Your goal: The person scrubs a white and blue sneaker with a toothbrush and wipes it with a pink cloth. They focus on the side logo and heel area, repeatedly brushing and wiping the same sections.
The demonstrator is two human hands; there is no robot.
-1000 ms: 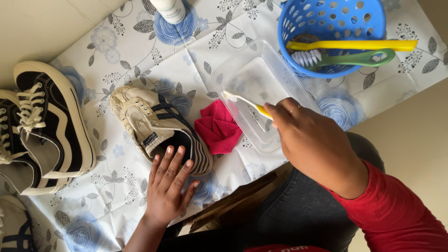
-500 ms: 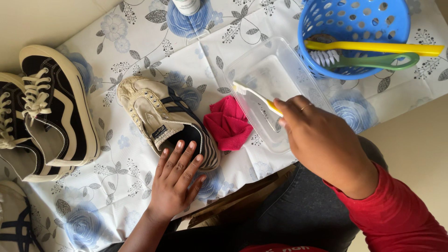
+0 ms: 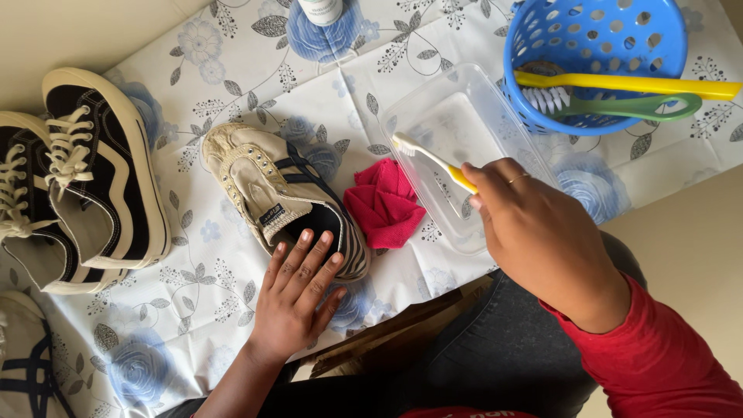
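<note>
A beige sneaker with dark stripes lies on the flowered tablecloth. My left hand rests flat with its fingers spread on the sneaker's heel end. My right hand grips a yellow toothbrush, whose white bristle head hangs over a clear plastic tray. A crumpled red cloth sits between the sneaker and the tray.
A blue perforated basket at the top right holds a yellow-handled and a green-handled brush. A pair of black-and-white sneakers lies at the left, another shoe at the bottom left. A white bottle stands at the top edge.
The view has shifted slightly. My right hand with the toothbrush stays over the tray, and my left hand stays on the sneaker's heel.
</note>
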